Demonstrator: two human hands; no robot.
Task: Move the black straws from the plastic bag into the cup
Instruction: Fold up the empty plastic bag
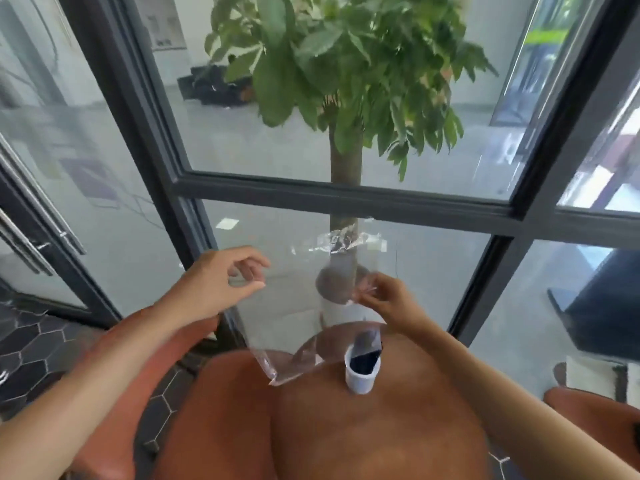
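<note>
Holding: left hand (221, 282) and right hand (388, 299) are each pinching a side of the bag (294, 306), well apart, keeping it hanging above the table (346, 427).
Straws: black straws (363, 360) are sitting in the cup (360, 372), just right of the bag's low corner; the bag is looking empty.
Handling: the bag is likely behaving light, limp and slippery; pinching edges is suiting it.
Cup: probably light and tipping easily.

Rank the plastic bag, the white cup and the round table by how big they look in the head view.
1. Round table, largest; it also sits nearest the camera.
2. Plastic bag, held up in front of the window.
3. White cup, smallest.
</note>
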